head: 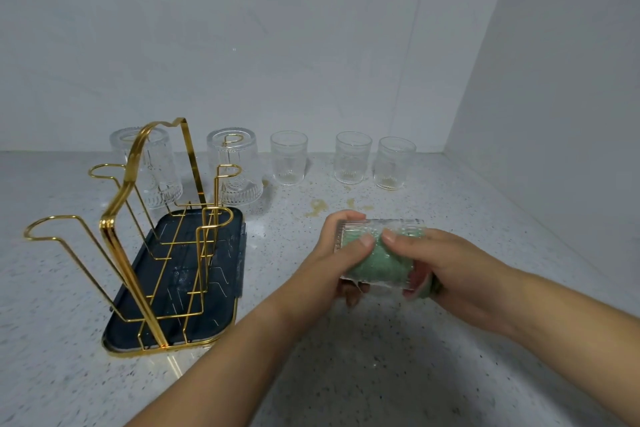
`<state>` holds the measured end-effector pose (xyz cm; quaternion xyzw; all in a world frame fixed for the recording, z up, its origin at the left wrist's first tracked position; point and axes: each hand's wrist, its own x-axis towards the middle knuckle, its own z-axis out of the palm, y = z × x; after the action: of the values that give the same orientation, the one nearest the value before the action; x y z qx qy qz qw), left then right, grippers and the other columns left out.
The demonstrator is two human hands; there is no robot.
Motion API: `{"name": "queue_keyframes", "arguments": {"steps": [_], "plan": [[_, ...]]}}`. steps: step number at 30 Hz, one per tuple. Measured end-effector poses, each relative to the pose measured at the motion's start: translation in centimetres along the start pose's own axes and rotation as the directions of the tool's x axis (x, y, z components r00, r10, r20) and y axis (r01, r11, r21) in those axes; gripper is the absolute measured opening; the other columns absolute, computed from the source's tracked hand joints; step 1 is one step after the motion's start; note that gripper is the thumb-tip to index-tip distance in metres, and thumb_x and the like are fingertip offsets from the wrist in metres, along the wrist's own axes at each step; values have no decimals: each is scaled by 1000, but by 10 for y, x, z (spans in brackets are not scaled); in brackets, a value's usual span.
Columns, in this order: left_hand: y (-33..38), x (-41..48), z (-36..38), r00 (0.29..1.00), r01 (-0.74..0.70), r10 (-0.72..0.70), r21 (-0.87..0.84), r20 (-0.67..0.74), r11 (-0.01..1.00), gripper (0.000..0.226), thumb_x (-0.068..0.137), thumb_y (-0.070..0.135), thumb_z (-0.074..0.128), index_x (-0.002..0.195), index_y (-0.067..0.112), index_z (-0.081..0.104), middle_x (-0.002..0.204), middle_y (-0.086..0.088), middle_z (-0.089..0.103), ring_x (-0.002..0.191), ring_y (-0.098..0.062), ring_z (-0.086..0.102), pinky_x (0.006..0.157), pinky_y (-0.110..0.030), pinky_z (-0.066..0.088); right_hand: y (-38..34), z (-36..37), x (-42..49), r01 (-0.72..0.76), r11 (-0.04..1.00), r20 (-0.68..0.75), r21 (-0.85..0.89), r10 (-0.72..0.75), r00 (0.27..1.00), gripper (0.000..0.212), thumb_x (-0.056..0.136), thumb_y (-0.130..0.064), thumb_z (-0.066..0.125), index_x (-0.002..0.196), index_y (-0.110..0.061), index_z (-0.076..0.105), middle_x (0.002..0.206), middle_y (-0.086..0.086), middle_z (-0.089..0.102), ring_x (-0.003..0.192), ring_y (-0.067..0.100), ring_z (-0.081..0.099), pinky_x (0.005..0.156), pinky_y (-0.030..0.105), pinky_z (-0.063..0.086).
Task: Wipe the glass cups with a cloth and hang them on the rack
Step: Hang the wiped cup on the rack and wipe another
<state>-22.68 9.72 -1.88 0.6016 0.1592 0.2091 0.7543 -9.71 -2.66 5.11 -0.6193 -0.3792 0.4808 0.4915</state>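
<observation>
A ribbed glass cup (377,229) lies sideways above the counter between both hands. My left hand (337,260) grips its base end, thumb on top. My right hand (440,267) holds the mouth end and pushes a green cloth (377,263) inside the cup; a fold of cloth shows by the palm. The gold wire rack (145,218) stands on a dark tray (194,274) at the left. Two cups hang upside down on its far pegs, one at the back left (152,166) and one at the back right (239,166).
Three more cups stand upright in a row by the back wall: (289,158), (352,157), (394,163). Yellowish stains (317,206) mark the speckled counter (381,357) in front of them. A side wall closes the right.
</observation>
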Motion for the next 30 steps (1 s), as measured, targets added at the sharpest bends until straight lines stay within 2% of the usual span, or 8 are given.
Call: {"name": "queue_keyframes", "arguments": {"steps": [5,10,14,18,21,24,26,30], "plan": [[11,0,4,995,70,-77,-107,-60,992,58,93,62,63,113,8,62,67,-3,60,46,-12,49,43,-22,34,1,4,-10,245,898,146,-365,-205,968,36,96,-56,53,104,-27,72,80,-16,71,67,-2,61,64,18,50],[21,-2,1,911,412,-390,-244,135,878,54,92,63,57,85,12,73,61,-4,62,34,-7,42,33,-13,19,12,-6,-2,511,363,415,-779,-311,855,25,102,-53,52,91,-32,61,77,-24,59,69,-3,57,65,15,43],[19,-2,1,901,417,-387,-152,194,896,75,93,79,39,91,16,80,71,-10,65,42,-14,55,36,-15,31,15,-6,-2,375,641,187,-670,-343,920,43,104,-46,44,65,-44,62,54,-20,52,50,1,48,53,16,36],[11,0,4,963,256,-243,-112,119,960,77,87,83,55,124,17,69,99,-14,67,66,-20,64,57,-29,47,8,-1,0,174,861,-56,-478,-227,972,48,88,-59,44,71,-23,71,56,-8,53,53,8,49,55,25,45],[3,0,3,998,19,-15,65,-65,998,48,84,66,67,120,37,56,99,-7,67,75,-24,60,56,-32,47,7,-2,6,73,971,-69,-226,-91,993,61,91,-61,53,105,-7,74,79,18,61,71,20,53,58,21,43],[3,-1,5,991,-54,62,72,-122,996,49,83,66,66,112,27,58,87,-5,64,64,-23,54,49,-29,43,8,0,4,149,950,59,-275,-138,989,49,91,-62,51,103,-22,77,78,-1,64,70,12,54,63,21,45],[10,0,5,989,76,-85,-73,-122,994,57,87,65,68,110,13,66,82,-9,65,52,-16,51,44,-23,38,8,4,-2,320,829,190,-458,-260,947,30,96,-53,49,85,-39,73,70,-22,62,63,-3,54,66,16,46],[19,-1,1,934,357,-345,-213,89,910,53,87,64,58,90,13,73,64,-5,63,39,-12,46,36,-15,24,18,-4,3,462,279,368,-842,-330,869,16,101,-58,46,98,-51,60,89,-36,61,90,-12,58,113,33,35]]}}
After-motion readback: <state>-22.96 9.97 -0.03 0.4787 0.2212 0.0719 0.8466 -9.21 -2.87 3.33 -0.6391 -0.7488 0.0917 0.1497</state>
